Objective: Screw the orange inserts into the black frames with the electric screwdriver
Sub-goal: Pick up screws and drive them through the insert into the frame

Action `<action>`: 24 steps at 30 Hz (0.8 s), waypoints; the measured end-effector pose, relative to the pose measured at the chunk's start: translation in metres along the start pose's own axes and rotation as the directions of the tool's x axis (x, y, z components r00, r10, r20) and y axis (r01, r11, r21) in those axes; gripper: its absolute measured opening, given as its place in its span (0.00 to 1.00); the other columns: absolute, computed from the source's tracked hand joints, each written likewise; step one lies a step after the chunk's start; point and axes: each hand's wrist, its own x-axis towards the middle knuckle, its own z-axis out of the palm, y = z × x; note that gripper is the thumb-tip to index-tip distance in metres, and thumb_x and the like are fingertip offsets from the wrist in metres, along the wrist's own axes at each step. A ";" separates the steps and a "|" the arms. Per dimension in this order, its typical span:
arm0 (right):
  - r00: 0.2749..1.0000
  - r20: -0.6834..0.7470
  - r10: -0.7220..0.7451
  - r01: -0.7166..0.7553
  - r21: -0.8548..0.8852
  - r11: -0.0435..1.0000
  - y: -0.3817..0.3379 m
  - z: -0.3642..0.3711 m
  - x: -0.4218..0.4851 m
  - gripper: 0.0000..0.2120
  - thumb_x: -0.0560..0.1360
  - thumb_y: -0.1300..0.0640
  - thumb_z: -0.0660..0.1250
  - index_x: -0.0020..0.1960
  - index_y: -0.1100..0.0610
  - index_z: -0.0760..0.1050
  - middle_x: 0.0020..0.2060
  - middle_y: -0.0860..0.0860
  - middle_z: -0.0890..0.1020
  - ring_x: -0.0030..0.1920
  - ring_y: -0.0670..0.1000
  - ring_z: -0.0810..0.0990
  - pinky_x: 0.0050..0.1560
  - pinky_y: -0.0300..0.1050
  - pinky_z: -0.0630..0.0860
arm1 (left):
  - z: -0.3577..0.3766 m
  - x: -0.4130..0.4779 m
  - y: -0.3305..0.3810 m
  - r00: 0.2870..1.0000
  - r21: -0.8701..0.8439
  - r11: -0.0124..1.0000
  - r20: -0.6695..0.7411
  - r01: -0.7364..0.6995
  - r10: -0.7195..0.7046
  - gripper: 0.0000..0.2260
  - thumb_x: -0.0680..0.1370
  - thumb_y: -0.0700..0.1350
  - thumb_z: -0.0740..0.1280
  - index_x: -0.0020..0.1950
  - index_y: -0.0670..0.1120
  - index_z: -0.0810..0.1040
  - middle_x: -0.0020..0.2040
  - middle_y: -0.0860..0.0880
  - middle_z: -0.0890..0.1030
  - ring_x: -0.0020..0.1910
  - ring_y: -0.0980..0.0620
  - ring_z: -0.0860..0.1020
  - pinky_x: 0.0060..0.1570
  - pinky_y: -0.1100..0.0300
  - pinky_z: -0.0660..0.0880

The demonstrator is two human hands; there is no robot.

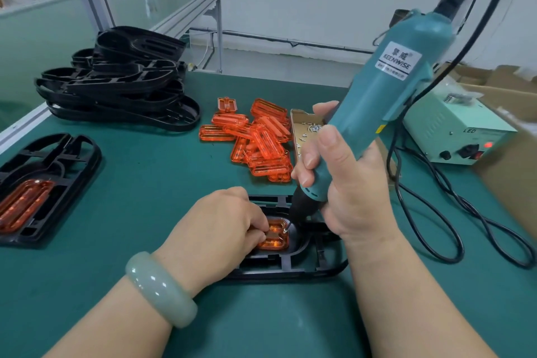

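I'm seeing the right hand [348,183] gripping the tilted electric screwdriver [392,67], its bit risking skidding onto the left hand [215,229], apparently pinching the orange insert [276,243].

Single head view — looks forward-down, close over green bench [162,183].

Two hands on bare forearms [122,325], both uncovered right to btm edge of frame. Left hand [215,229], lower centre: thick rounded bangle [161,288] on wrist, pale grey-green, glossy, jade-like, w/ soft white highlights along its top. Right hand [348,183], centre-right: nails short, rounded, plain; thumbnail [327,141] shows clearest, approx mid-frame. Creases at knuckles & wrist.
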 end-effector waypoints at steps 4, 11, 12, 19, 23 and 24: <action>0.994 0.111 0.011 -0.012 0.007 1.000 0.002 0.002 0.002 0.12 0.69 0.46 0.75 0.50 0.46 0.78 0.29 0.47 0.74 0.24 0.48 0.71 0.31 0.44 0.70 | 0.000 0.001 0.002 1.000 0.009 1.000 0.004 -0.015 0.015 0.05 0.75 0.51 0.68 0.49 0.56 0.83 0.41 0.56 0.72 0.43 0.55 0.72 0.44 0.63 0.68; 0.996 0.083 0.044 -0.050 0.076 0.996 0.003 -0.002 0.002 0.08 0.71 0.54 0.68 0.50 0.50 0.75 0.26 0.47 0.73 0.23 0.46 0.70 0.32 0.42 0.72 | 0.000 0.005 0.004 1.000 0.023 1.000 0.012 0.001 -0.002 0.05 0.74 0.52 0.68 0.47 0.55 0.83 0.40 0.55 0.71 0.43 0.55 0.72 0.43 0.62 0.67; 0.995 0.080 0.054 -0.062 0.091 0.994 0.003 -0.002 0.003 0.08 0.71 0.55 0.68 0.50 0.50 0.75 0.26 0.46 0.73 0.23 0.46 0.70 0.32 0.42 0.72 | 0.000 0.005 0.004 1.000 0.026 1.000 0.014 0.002 -0.002 0.05 0.74 0.52 0.68 0.47 0.55 0.83 0.40 0.56 0.70 0.42 0.55 0.71 0.42 0.63 0.65; 0.994 0.035 0.099 -0.103 0.120 0.987 0.005 -0.005 0.003 0.09 0.72 0.63 0.66 0.45 0.49 0.76 0.25 0.48 0.71 0.22 0.47 0.68 0.32 0.42 0.72 | 0.002 0.006 0.003 1.000 0.041 0.999 0.012 0.013 -0.014 0.05 0.75 0.53 0.68 0.47 0.54 0.83 0.39 0.55 0.70 0.42 0.54 0.71 0.44 0.61 0.68; 0.993 0.048 0.105 -0.110 0.105 0.988 0.005 -0.007 0.004 0.09 0.72 0.64 0.64 0.46 0.50 0.74 0.25 0.48 0.71 0.22 0.47 0.69 0.32 0.43 0.72 | 0.003 0.006 0.004 1.000 0.051 0.999 0.003 0.017 -0.018 0.06 0.75 0.53 0.68 0.47 0.54 0.82 0.40 0.55 0.71 0.43 0.54 0.72 0.44 0.61 0.68; 0.993 0.057 0.103 -0.109 0.103 0.989 0.005 -0.008 0.004 0.09 0.72 0.64 0.64 0.47 0.51 0.73 0.25 0.47 0.71 0.22 0.47 0.69 0.32 0.43 0.72 | 0.003 0.006 0.004 1.000 0.052 0.998 0.002 0.019 -0.019 0.06 0.75 0.53 0.68 0.47 0.54 0.82 0.40 0.55 0.71 0.42 0.54 0.71 0.44 0.61 0.68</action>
